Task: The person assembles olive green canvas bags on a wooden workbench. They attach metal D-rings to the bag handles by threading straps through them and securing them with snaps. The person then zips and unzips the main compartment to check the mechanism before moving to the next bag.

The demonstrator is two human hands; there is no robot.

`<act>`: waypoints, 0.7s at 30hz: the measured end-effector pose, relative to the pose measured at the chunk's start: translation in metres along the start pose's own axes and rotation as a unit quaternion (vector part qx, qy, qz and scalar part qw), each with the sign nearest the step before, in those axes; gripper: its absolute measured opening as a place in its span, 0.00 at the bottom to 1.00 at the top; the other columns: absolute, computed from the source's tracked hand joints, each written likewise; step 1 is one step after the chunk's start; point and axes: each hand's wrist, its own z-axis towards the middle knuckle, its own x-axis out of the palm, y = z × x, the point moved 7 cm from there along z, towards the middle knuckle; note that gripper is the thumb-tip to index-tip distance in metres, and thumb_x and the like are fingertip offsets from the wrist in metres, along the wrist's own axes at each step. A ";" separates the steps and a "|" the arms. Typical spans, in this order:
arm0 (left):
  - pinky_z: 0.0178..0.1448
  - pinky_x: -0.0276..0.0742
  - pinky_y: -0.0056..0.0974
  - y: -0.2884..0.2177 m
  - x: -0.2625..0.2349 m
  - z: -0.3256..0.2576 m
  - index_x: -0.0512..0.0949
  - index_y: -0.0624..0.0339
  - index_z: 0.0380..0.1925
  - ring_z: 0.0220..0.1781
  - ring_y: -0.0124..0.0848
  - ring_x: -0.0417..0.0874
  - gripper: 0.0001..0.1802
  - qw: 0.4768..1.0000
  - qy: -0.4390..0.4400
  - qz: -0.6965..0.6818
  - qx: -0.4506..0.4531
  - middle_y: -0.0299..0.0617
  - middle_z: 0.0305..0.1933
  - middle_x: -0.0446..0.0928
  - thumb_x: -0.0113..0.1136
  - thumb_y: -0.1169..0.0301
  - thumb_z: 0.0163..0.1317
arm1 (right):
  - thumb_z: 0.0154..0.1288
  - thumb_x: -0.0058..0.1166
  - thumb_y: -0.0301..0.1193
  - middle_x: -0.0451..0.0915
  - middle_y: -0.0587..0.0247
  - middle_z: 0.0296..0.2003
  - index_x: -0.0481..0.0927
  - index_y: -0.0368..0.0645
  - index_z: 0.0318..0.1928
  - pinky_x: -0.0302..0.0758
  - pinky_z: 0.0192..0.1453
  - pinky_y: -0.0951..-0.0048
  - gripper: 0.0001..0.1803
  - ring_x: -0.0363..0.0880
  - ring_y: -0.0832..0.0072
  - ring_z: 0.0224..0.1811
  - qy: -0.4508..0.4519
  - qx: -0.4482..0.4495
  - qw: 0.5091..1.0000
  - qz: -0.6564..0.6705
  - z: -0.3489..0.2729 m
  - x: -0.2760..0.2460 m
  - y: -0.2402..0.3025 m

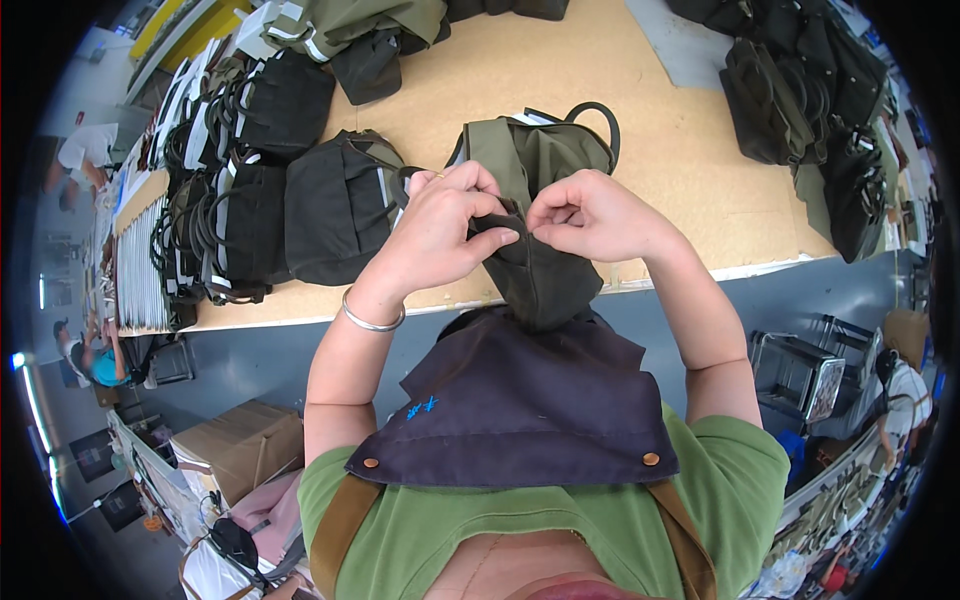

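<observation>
Your left hand (437,228) pinches the olive-and-black bag (550,285) between thumb and fingers; right hand (598,217) curled at its edge, can't tell if gripping. Bag's between both, black backpack (335,215) left.

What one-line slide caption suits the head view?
Bare left hand pinching an olive-and-black fabric bag, bare right hand close alongside, at a flat tan table.
</observation>
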 end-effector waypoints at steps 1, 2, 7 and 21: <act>0.47 0.54 0.38 0.000 0.000 0.000 0.84 0.57 0.30 0.40 0.32 0.74 0.11 1.000 -0.003 0.000 -0.001 0.35 0.37 0.74 0.70 0.64 0.50 | 0.58 0.60 0.29 0.82 0.65 0.25 0.84 0.37 0.34 0.75 0.35 0.75 0.08 0.79 0.80 0.28 0.004 0.007 1.000 0.003 0.000 0.000 -0.002; 0.47 0.54 0.38 -0.001 0.000 0.001 0.84 0.57 0.30 0.40 0.32 0.74 0.10 1.000 -0.005 0.001 -0.002 0.35 0.37 0.74 0.70 0.64 0.50 | 0.58 0.59 0.28 0.82 0.65 0.25 0.84 0.37 0.34 0.75 0.36 0.76 0.07 0.79 0.81 0.28 0.007 0.014 1.000 0.007 0.001 0.000 -0.003; 0.48 0.53 0.39 0.000 0.000 0.000 0.85 0.56 0.29 0.39 0.30 0.74 0.08 1.000 -0.017 -0.009 0.012 0.34 0.36 0.74 0.70 0.65 0.51 | 0.61 0.57 0.26 0.82 0.66 0.26 0.84 0.38 0.38 0.75 0.37 0.77 0.07 0.78 0.81 0.30 0.034 0.008 0.999 0.000 0.002 -0.001 -0.009; 0.48 0.53 0.38 0.003 0.001 0.001 0.84 0.54 0.27 0.35 0.30 0.74 0.08 0.999 -0.032 -0.028 0.003 0.33 0.36 0.77 0.71 0.64 0.51 | 0.63 0.57 0.27 0.71 0.77 0.18 0.81 0.40 0.38 0.62 0.24 0.80 0.05 0.65 0.91 0.21 0.044 -0.006 0.996 0.077 0.009 0.004 -0.018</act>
